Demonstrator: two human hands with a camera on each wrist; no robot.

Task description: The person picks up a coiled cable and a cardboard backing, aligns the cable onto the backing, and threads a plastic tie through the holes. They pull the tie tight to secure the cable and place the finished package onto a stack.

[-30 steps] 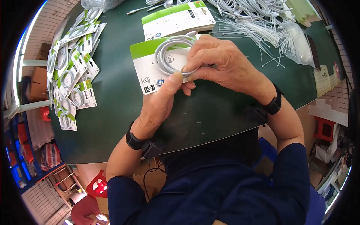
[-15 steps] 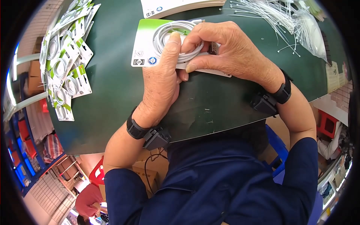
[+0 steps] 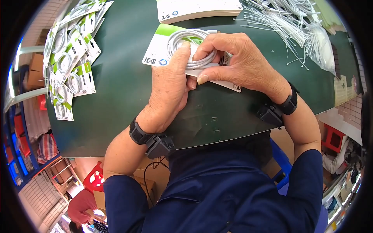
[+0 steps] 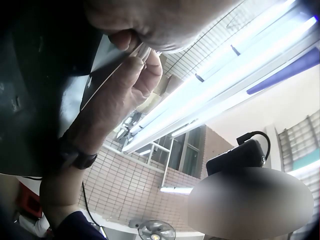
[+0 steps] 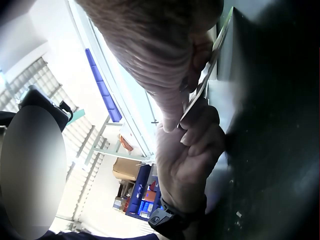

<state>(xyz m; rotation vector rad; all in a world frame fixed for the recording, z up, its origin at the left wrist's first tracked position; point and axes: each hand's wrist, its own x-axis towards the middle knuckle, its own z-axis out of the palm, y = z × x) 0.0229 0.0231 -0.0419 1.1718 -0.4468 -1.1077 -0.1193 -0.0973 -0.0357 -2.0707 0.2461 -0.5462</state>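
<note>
A white and green printed card carries a coil of white charging cable, its plug end sticking out at the upper right. My left hand grips the card from below, thumb pressed on the coil and fingers mostly hidden behind the card. My right hand holds the coil's right side, index finger curled into the loop and thumb at the card's lower edge. In the right wrist view the card shows edge-on between both hands; the left wrist view shows my right hand close to the left.
Several carded cables lie heaped on the left of the green table. A stack of cards sits behind the hands. At the back right lie loose white cable ties and a clear plastic bag of ties.
The card has turned clockwise in the hands. My left thumb has moved up onto the coil, and my right index finger has moved into the loop while its thumb dropped to the card's lower edge.
</note>
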